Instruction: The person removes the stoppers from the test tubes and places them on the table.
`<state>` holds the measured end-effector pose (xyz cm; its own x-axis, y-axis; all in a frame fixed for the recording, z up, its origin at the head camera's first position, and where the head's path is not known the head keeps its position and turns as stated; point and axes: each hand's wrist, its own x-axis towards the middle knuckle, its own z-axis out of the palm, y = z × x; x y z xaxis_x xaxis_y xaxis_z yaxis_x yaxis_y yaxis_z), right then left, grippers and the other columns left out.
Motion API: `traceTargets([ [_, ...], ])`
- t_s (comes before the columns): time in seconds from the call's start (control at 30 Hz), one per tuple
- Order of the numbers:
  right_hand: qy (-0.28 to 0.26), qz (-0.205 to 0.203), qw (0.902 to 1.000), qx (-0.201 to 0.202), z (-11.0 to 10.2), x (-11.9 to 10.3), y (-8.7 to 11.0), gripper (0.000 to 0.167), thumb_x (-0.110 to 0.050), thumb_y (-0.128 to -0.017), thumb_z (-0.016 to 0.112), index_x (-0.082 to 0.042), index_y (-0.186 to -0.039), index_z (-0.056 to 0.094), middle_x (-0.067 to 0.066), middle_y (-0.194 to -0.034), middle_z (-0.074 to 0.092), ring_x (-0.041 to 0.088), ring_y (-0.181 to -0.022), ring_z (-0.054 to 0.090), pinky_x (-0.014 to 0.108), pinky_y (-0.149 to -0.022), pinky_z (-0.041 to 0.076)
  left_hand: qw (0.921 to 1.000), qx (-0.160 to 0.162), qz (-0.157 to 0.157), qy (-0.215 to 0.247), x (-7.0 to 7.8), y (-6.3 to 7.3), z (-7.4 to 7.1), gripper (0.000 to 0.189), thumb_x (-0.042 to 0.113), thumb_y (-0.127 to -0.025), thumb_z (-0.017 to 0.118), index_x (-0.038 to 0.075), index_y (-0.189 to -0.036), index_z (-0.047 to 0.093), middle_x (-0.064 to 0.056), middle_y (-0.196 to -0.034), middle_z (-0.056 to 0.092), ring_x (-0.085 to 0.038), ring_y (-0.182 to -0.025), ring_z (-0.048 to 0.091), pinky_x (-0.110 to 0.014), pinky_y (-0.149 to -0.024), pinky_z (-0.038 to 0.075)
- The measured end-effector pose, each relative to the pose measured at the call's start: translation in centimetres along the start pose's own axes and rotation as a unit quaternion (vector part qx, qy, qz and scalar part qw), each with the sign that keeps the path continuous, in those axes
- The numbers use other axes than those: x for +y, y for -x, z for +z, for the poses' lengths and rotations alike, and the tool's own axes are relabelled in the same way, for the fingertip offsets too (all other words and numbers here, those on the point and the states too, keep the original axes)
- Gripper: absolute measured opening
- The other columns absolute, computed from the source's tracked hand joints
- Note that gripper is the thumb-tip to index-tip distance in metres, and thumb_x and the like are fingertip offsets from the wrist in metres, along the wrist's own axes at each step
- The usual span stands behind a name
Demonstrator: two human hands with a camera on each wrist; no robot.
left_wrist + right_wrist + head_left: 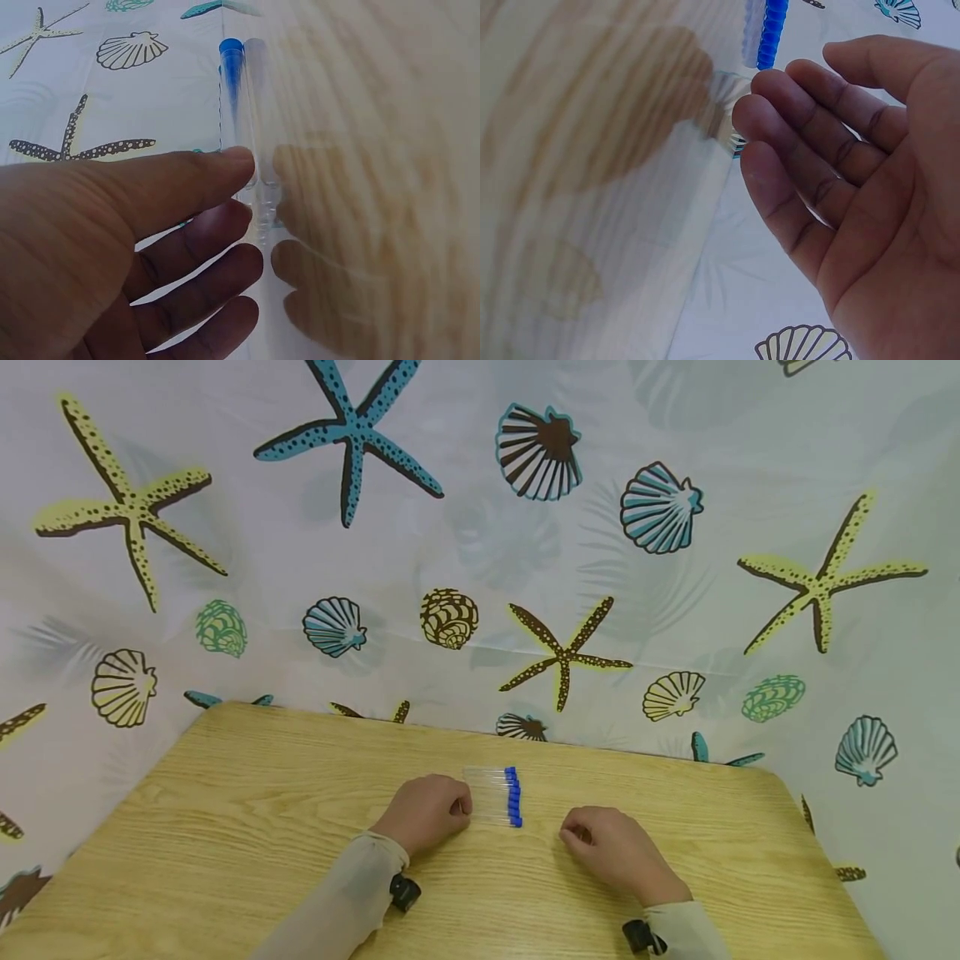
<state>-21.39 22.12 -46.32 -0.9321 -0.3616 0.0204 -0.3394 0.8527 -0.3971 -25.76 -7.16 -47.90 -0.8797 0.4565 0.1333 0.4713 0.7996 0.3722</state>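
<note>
Several clear, thin tubes with blue caps (513, 797), which look like test tubes, lie side by side in a row on the wooden table (247, 827). Their caps all point to the right. Beside the clear ends rests my left hand (429, 810), its fingers loosely curled. The left wrist view has the thumb and fingertips apart, close to the tubes, with one blue cap (232, 46) beyond them. My right hand (615, 852) rests on the table to the right of the caps, relaxed and holding nothing. In the right wrist view the row of caps (772, 34) shows beyond its fingertips.
A white cloth (465, 543) printed with starfish and shells hangs behind the table and along its sides. Both sleeves (333, 893) are light, and each wrist carries a small black camera (406, 892). The table's glossy top reflects the hands in the wrist views.
</note>
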Motion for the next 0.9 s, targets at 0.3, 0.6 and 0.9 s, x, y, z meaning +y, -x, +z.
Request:
traceTargets([
  [0.3,0.012,-0.015,0.9998,0.007,-0.5,-0.9,0.4,0.01,-0.023,-0.101,0.068,-0.02,-0.098,0.077,-0.014,-0.087,0.068,0.001,-0.074,0.058,0.032,-0.07,0.053,0.9998,-0.013,-0.013,-0.003,0.5,0.1,-0.2,0.016,0.017,-0.09,0.079,0.022,-0.078,0.07,0.012,-0.073,0.061,-0.008,-0.069,0.053,-0.032,-0.068,0.049],
  [0.6,0.019,-0.042,0.9986,0.024,-1.5,-2.0,0.7,0.01,-0.021,-0.101,0.069,-0.018,-0.098,0.077,-0.014,-0.088,0.068,0.0,-0.076,0.058,0.029,-0.07,0.053,0.9997,-0.024,0.003,-0.008,0.7,0.0,-1.0,0.019,0.017,-0.09,0.076,0.024,-0.074,0.07,0.014,-0.071,0.059,-0.007,-0.065,0.051,-0.03,-0.067,0.048],
  [0.9,0.004,-0.053,0.996,0.072,-2.7,-2.3,1.6,0.007,-0.02,-0.101,0.069,-0.022,-0.099,0.076,-0.016,-0.093,0.069,-0.002,-0.08,0.06,0.026,-0.07,0.054,0.9979,0.017,0.061,0.012,2.8,1.2,-5.8,0.009,0.023,-0.093,0.074,0.026,-0.085,0.074,0.017,-0.082,0.065,-0.003,-0.077,0.061,-0.027,-0.073,0.054],
])
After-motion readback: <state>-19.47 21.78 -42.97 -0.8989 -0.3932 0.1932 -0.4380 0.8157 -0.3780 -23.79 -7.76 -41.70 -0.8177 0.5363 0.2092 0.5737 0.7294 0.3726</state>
